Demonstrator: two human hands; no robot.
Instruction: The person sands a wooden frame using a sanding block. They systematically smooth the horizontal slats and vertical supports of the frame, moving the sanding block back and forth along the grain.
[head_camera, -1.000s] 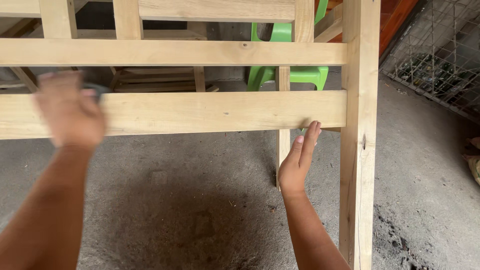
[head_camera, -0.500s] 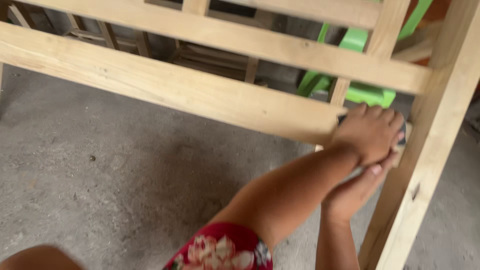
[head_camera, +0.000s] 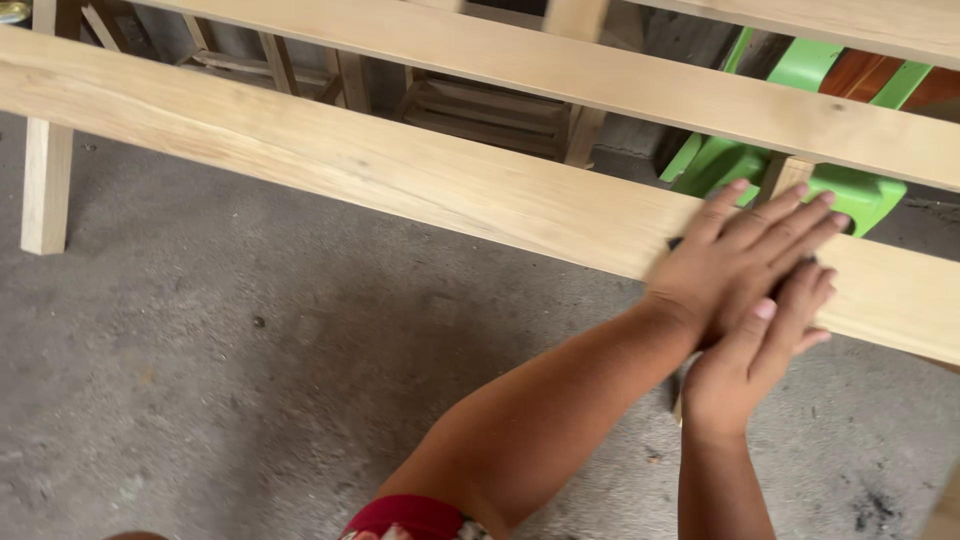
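The left hand (head_camera: 745, 250) lies flat with its fingers (head_camera: 790, 215) spread out, pressing a small dark pad (head_camera: 678, 243) onto the wide wooden rail (head_camera: 400, 175). Only a dark sliver of the pad peeks out at the edge of the hand. The right hand (head_camera: 750, 360) sits just under the left one, with its fingers (head_camera: 790, 310) flat too, pushing on the lower edge of the same rail. Neither hand is curled into a fist.

To rub the wood well, I think both hands should press evenly, go along the length of the rail, and keep the pad flat.

Above it runs a second wooden rail (head_camera: 620, 80). Behind the rails stands a green plastic stool (head_camera: 850, 195). Below is the grey concrete floor (head_camera: 250, 380).

No box, bowl or other container shows here.
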